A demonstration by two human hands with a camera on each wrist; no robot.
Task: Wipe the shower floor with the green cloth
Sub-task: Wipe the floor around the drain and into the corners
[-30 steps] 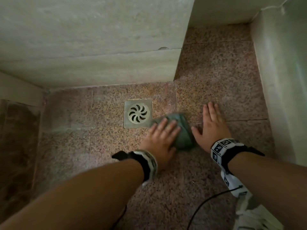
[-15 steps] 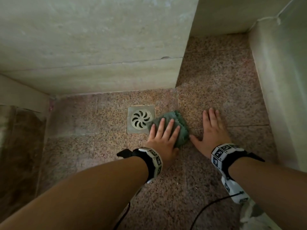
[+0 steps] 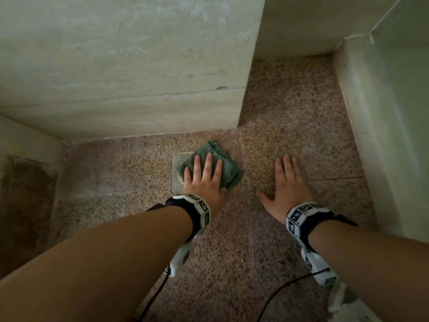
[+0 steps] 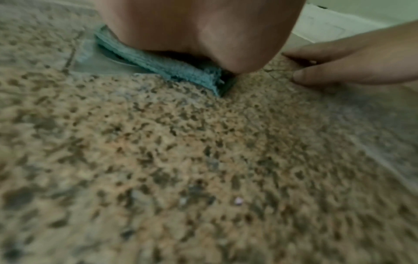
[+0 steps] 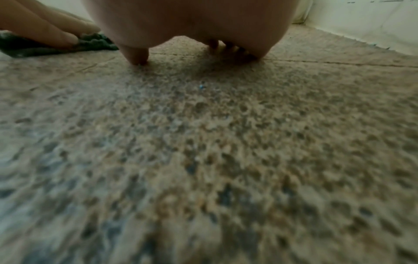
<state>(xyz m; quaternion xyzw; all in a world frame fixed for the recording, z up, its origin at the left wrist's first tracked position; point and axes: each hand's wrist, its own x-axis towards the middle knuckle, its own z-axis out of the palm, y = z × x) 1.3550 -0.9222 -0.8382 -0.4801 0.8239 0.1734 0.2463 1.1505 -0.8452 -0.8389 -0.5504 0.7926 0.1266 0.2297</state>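
surface: shower floor (image 3: pixel 290 126), speckled reddish-brown granite tiles with grout lines | on it: square metal drain (image 3: pixel 177 184) near the back wall edge, half covered by folded green cloth (image 3: pixel 228 173) under left hand (image 3: pixel 204 182) | right hand (image 3: pixel 286 189) flat on tile beside cloth, apart | black cables (image 3: pixel 278 291) at near edge

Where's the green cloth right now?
Head view, centre: the green cloth lies flat on the speckled floor, partly over the square drain plate, pressed under the left hand. The right hand is apart, on its right.
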